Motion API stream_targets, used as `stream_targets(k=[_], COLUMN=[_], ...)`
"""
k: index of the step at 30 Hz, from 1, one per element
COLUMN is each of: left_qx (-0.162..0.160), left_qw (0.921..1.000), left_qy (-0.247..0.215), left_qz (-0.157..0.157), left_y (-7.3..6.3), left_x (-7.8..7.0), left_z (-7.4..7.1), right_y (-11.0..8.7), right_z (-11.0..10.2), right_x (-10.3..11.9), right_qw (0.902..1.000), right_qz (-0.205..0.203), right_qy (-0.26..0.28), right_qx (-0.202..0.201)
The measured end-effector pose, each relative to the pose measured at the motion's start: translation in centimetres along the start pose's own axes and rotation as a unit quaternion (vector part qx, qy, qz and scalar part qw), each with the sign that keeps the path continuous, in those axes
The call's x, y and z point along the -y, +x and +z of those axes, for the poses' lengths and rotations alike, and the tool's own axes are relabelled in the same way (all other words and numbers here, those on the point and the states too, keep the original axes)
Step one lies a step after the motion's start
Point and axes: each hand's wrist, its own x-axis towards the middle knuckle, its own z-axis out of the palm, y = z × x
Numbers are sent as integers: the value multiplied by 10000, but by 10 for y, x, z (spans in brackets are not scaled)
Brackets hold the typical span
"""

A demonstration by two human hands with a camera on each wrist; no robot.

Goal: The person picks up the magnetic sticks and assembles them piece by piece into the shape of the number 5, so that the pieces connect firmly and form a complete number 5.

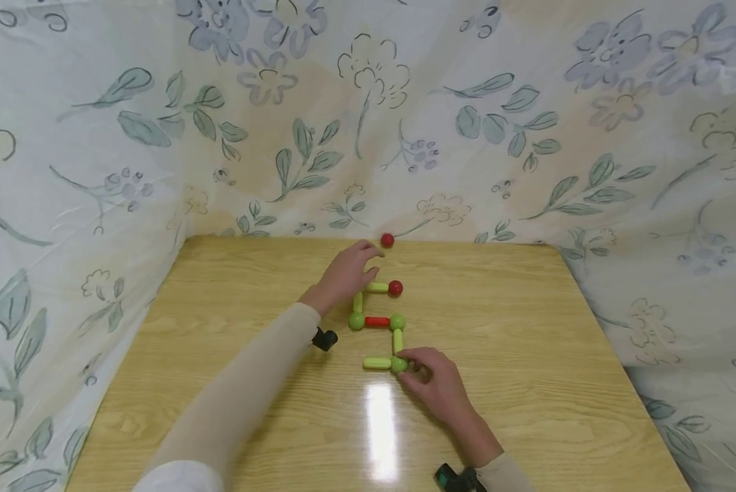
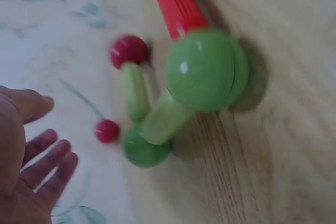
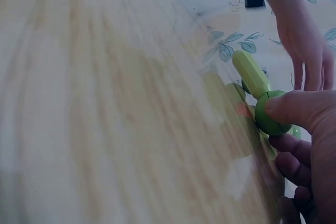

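On the table lies a zigzag chain of toy balls and rods. My right hand [image 1: 438, 386] pinches its near green ball [image 1: 398, 365] between thumb and fingers. From that ball one light green rod [image 1: 376, 363] points left, its far end free. Another rod [image 1: 398, 340] runs to a second green ball [image 1: 397, 321], then a red rod [image 1: 377, 322] and a third green ball [image 1: 357, 321]. My left hand [image 1: 346, 273] reaches over the chain's far end, fingers spread and holding nothing. It hides a green ball [image 2: 144, 149] from the head view. A red ball [image 1: 395, 288] ends the chain.
A loose red ball [image 1: 387, 240] lies at the table's back edge, just beyond my left fingertips. Floral cloth [image 1: 441, 137] hangs behind and beside the wooden table [image 1: 515, 321]. Black wrist devices [image 1: 324, 339] are worn on both arms.
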Motion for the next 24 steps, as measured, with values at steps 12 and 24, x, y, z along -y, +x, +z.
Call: stream_targets(k=[12,24], left_qx=[467,932], left_qw=[9963,9935], left_qy=[111,1], left_qz=[-717,-658], left_y=[57,87], left_x=[29,28], left_z=[20,33], right_y=[2,2], right_z=[-2,-3], right_x=[1,1], right_qw=[9998,9999], right_qz=[138,152], right_qy=[17,15], right_qx=[116,76])
